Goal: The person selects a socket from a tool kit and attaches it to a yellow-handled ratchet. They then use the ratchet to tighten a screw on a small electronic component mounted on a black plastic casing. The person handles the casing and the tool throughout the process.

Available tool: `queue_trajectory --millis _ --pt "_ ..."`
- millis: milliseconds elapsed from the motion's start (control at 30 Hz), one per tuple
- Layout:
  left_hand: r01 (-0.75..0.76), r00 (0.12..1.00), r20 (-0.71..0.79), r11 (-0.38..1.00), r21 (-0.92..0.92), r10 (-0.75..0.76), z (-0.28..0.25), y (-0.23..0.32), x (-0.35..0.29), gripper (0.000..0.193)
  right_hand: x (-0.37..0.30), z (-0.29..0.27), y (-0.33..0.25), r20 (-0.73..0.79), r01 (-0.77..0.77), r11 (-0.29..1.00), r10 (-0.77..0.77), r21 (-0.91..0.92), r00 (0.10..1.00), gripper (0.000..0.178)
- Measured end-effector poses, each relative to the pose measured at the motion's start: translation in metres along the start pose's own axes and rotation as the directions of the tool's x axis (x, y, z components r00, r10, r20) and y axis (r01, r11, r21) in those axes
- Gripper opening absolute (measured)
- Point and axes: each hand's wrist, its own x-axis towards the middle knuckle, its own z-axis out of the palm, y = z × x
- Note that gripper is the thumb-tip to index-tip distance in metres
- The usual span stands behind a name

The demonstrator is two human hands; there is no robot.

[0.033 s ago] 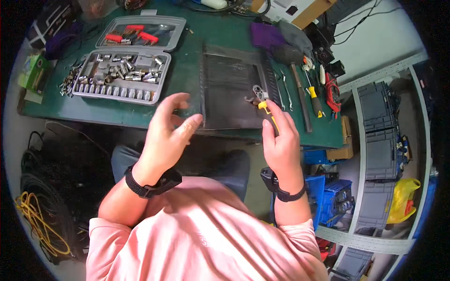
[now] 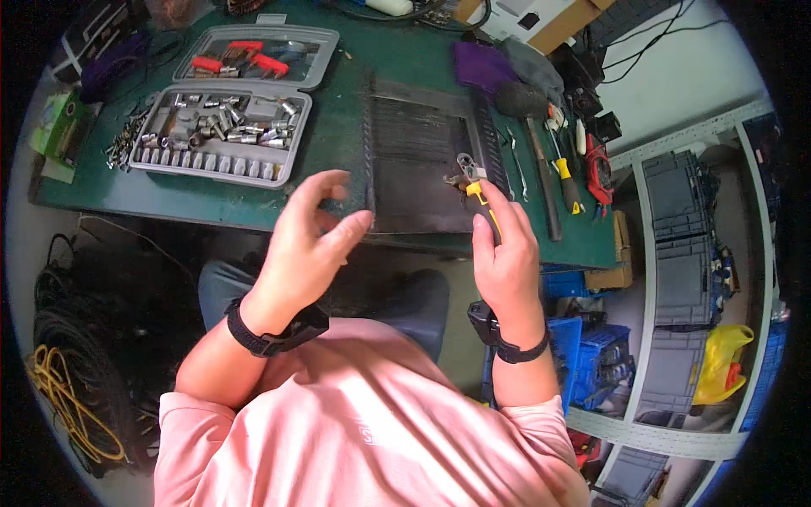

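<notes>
Over the near right part of a black ridged mat [image 2: 405, 203], my right hand [image 2: 511, 262] is closed around the black-and-yellow handle of a ratchet wrench [image 2: 475, 189]. Its metal head points away from me; a dark metal piece beside the head is too small to name. My left hand [image 2: 304, 245] holds nothing; its fingers are curved and apart, in the air by the mat's near left corner. Left of the mat lies a grey socket case [image 2: 292, 166] with its lid up, full of loose metal sockets and a row of bits along the near edge.
Red-handled tools [image 2: 269, 65] lie in the case lid. Right of the mat are wrenches [image 2: 518, 165], a mallet [image 2: 541, 160], a yellow-and-black screwdriver [image 2: 568, 179] and red leads [image 2: 598, 173]. A purple cloth [image 2: 481, 63] lies behind. Shelving with grey crates [image 2: 683, 275] stands at right.
My left hand has shifted very slightly to the right, toward the mat. The right hand keeps its hold on the ratchet wrench in nearly the same spot.
</notes>
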Motion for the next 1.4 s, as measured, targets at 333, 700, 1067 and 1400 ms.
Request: queue_trajectory --millis 333,700,1067,1400 --pt "0.015 0.983 0.185 1.000 -0.025 -0.011 -0.010 -0.011 0.010 0.054 0.005 0.019 -0.015 0.004 -0.061 0.986 0.063 -0.153 0.998 0.035" --pt "-0.031 0.983 0.177 0.998 -0.048 0.039 -0.010 -0.015 0.017 0.054 0.006 0.016 -0.023 -0.008 -0.089 0.977 0.089 -0.193 0.996 0.035" --pt "-0.040 0.984 0.169 0.998 -0.048 0.047 -0.008 -0.013 0.015 0.053 0.003 0.022 -0.025 0.000 -0.109 0.959 0.113 -0.263 0.994 0.037" --pt "-0.025 0.985 0.170 0.999 -0.047 0.033 -0.006 -0.012 0.017 0.055 0.000 0.028 -0.030 0.006 -0.116 0.931 0.127 -0.346 0.992 0.041"
